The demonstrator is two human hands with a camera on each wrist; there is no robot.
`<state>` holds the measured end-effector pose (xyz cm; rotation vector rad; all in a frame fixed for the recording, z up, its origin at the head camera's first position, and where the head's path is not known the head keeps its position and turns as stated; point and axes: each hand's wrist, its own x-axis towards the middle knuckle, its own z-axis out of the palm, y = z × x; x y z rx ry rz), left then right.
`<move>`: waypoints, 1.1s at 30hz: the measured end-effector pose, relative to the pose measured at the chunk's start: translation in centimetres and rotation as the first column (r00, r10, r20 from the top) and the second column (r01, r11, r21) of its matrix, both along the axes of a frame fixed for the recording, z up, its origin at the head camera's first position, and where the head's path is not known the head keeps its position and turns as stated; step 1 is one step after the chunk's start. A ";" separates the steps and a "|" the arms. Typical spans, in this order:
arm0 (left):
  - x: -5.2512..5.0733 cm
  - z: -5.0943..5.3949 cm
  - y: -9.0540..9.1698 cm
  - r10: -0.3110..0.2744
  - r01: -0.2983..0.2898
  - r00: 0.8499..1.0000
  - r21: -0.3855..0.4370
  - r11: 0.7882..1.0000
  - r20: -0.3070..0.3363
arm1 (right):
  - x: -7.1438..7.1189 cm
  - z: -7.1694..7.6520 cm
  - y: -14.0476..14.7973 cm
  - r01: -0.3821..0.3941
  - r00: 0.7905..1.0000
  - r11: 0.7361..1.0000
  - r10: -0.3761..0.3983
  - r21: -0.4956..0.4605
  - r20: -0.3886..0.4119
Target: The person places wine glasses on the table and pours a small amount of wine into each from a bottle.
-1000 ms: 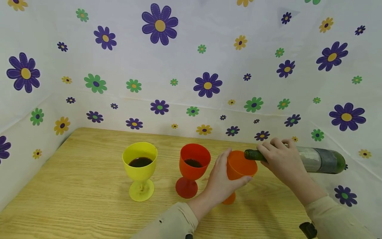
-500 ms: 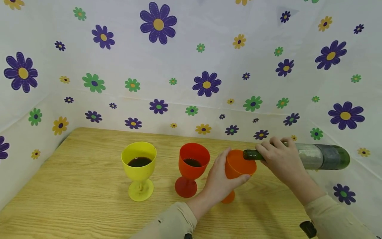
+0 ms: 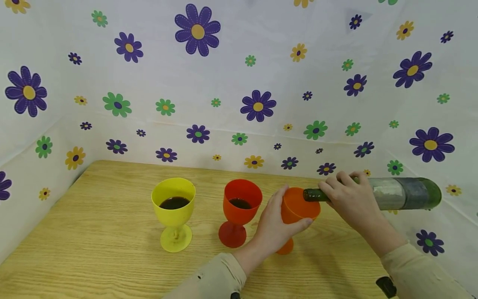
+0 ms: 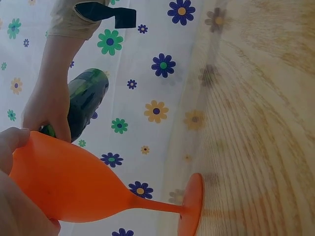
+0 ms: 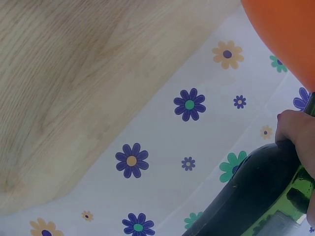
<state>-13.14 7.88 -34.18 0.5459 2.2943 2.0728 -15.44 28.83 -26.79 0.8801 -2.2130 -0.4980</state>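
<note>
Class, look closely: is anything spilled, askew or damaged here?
Nothing stands out. The yellow cup and red cup stand upright, no spill shows on the table, and the bottle tips toward the orange cup.

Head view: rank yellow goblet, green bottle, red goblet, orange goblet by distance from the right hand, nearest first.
1. Green bottle: gripped in the right hand.
2. Orange goblet: just left of that hand.
3. Red goblet: further left, second in from the left.
4. Yellow goblet: leftmost.
</note>
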 end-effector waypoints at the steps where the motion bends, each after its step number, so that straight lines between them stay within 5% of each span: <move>1: 0.0 0.0 0.0 0.001 -0.001 1.000 -0.001 1.000 0.000 | 0.0 0.0 0.0 -0.002 1.000 1.000 0.002 0.002 -0.003; 33: -0.3 -0.6 -0.2 0.016 -0.016 1.000 -0.028 0.999 -0.006 | -0.1 0.1 0.2 0.000 1.000 1.000 0.000 0.003 -0.005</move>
